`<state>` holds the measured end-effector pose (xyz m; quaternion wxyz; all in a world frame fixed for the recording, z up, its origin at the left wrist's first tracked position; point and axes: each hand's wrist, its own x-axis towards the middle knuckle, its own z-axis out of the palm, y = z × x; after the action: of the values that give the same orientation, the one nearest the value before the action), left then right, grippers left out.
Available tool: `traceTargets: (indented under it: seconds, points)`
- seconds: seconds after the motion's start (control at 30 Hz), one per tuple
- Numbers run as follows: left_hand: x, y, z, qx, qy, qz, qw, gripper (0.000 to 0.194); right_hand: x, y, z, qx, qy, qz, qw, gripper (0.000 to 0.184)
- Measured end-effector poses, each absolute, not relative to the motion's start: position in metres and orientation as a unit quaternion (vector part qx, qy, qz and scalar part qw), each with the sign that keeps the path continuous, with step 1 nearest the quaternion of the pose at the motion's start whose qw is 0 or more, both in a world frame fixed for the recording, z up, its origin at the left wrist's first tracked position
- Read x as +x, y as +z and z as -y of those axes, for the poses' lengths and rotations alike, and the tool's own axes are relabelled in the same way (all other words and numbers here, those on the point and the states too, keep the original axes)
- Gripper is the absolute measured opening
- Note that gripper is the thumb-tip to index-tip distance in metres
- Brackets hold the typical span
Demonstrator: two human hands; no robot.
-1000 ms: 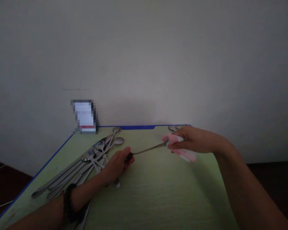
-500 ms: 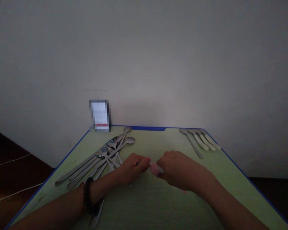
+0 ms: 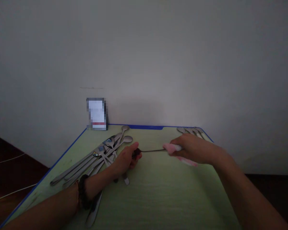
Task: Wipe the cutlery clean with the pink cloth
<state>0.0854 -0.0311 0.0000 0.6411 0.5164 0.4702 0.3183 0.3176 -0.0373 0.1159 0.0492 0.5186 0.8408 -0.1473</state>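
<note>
My left hand (image 3: 126, 158) is closed around the dark, rounded end of a metal spoon (image 3: 152, 150); the fingers hide much of that end. The thin handle stretches level to the right, above the table. My right hand (image 3: 192, 147) grips a pink and white cloth (image 3: 171, 148), which is wrapped about the handle's other end. A loose corner of the cloth hangs below the right hand. Under and beside my left forearm lies a heap of metal spoons and other long cutlery (image 3: 105, 156), partly covered by the arm.
The pale green table (image 3: 158, 198) has a blue rim and stands against a grey wall. A phone (image 3: 97, 114), its screen blurred, leans at the back left. Several utensils (image 3: 181, 130) lie in a row at the back right, partly behind my right hand.
My right hand has moved right and slightly up with the cloth, baring the handle between the hands. My left hand has shifted a little left and up. The view has shifted slightly.
</note>
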Motion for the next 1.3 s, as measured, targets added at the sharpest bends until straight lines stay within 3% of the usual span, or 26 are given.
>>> traceTargets:
  seconds: [0.4,0.67,0.8,0.97,1.1,1.2,1.3]
  points:
    - [0.084,0.0,0.038,0.647,0.266,-0.437,0.565,0.053,0.265,0.094,0.044,0.402,-0.137,-0.903,0.063,0.03]
    - [0.085,-0.004,0.033,0.569,0.307,-0.465,0.605,0.051,0.312,0.109,0.032,0.464,-0.212,-0.86,0.021,0.023]
    - [0.085,-0.001,0.032,0.511,0.325,-0.449,0.657,0.05,0.338,0.119,0.031,0.497,-0.24,-0.834,0.001,0.028]
    - [0.086,0.003,0.035,0.477,0.344,-0.43,0.685,0.051,0.344,0.117,0.031,0.453,-0.379,-0.806,-0.039,0.035]
    - [0.086,-0.001,0.039,0.439,0.406,-0.479,0.643,0.045,0.343,0.109,0.03,0.428,-0.506,-0.747,-0.054,0.043]
    - [0.086,-0.006,0.04,0.433,0.419,-0.501,0.622,0.043,0.341,0.108,0.029,0.44,-0.475,-0.761,-0.037,0.043]
    - [0.084,-0.01,0.038,0.439,0.407,-0.487,0.636,0.042,0.335,0.113,0.03,0.464,-0.354,-0.812,-0.004,0.038]
